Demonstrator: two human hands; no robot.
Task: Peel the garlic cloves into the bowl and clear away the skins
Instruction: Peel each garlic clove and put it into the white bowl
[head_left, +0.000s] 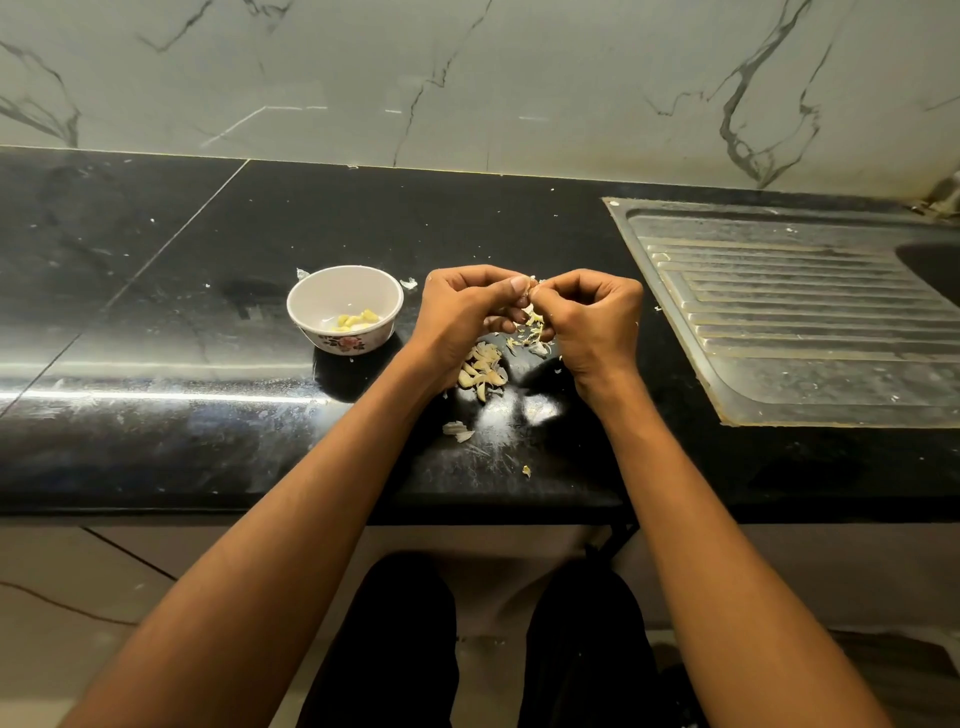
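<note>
Both hands up together over the bench: left hand (467, 306) and right hand (587, 317) curled, fingertips meeting, clamped on one small pale garlic clove (531, 291) pinched between them. Mostly hidden by fingers, that clove; long axis and pointing direction impossible to tell.

Directly below the hands, on the glossy black stone bench (156, 322), a heap of unpeeled, papery-skinned cream garlic cloves (483, 371), lying every way, no common direction. Just under the right hand, loose flaky white skins (530, 338); more scraps nearer the body. Left of the left hand, close but apart, a small round white bowl with a floral band (345, 306), upright, with a few yellowish peeled cloves (356, 320) at its bottom. Well right of the right hand, a ribbed steel draining board (779, 312).

Likely risks: clove slipping from the pinch and dropping among the unpeeled heap, being small and probably slick once bared; skin flakes drifting into the bowl, being light; scraps near the bench edge falling to the floor during clearing.
</note>
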